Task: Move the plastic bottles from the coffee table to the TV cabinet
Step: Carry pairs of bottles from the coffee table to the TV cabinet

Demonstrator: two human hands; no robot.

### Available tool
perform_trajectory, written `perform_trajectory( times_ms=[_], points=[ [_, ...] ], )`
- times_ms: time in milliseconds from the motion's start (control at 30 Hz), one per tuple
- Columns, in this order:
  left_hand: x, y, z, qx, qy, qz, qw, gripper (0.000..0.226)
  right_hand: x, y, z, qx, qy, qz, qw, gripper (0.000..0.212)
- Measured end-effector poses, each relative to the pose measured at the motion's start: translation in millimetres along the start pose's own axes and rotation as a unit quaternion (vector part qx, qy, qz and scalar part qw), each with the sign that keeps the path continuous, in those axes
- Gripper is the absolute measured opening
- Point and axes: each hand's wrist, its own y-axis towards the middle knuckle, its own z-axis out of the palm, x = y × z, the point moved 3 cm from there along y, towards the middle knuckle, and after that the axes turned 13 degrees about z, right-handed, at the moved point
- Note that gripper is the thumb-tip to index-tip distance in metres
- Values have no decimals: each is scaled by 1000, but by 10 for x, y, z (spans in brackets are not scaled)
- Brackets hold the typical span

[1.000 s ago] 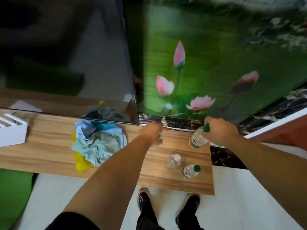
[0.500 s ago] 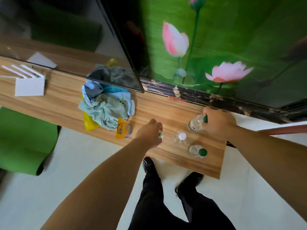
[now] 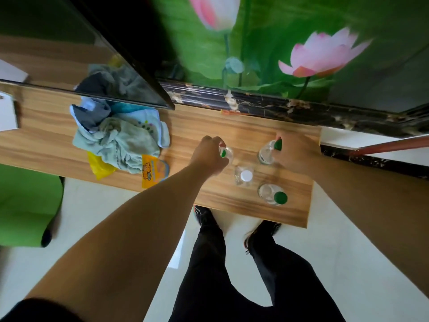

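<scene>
I look straight down on the wooden TV cabinet. My left hand grips the neck of a clear bottle with a green cap that stands on the wood. Around the neck of a second green-capped bottle, near the cabinet's right end, my right hand is closed. Between and in front of my hands stand two free bottles: one with a white cap and one with a green cap.
A heap of pale cloths over a yellow bag lies left of the bottles, under the TV's lower corner. A lotus mural wall with a dark marble skirting backs the cabinet. A green cushion sits on the floor at left.
My head has tilted down and closer, so the cabinet top fills more of the view. Both hands have come down with their bottles, which now stand on the wood.
</scene>
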Motion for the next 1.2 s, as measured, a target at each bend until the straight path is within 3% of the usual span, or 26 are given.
perform_trajectory(
  times_ms=[100, 267, 367, 533, 667, 833, 933, 1200],
  points=[
    [24, 210, 88, -27, -22, -9, 999, 40, -15, 121, 53, -25, 12, 6, 1000, 27],
    [49, 344, 381, 29, 20, 63, 997, 43, 7, 310, 238, -26, 11, 27, 999, 32],
    [82, 358, 433, 12, 2, 69, 998, 42, 3, 368, 303, -32, 39, 39, 998, 36],
    [59, 266, 330, 16, -4, 54, 998, 63, -4, 230, 242, -14, 70, 56, 996, 60],
    [-75, 50, 64, 50, 50, 69, 995, 68, -4, -115, -55, -3, 59, 60, 996, 72],
    [-327, -188, -499, 37, 91, 77, 992, 63, 359, -551, -680, 3, 66, 8, 998, 66],
    [-528, -275, -881, 29, 86, 82, 992, 62, 668, -823, -996, -37, 61, -66, 995, 59],
    [-610, -905, -1544, -86, 62, 71, 992, 46, 1058, -1185, -1383, -111, 10, -181, 977, 63]
  ],
)
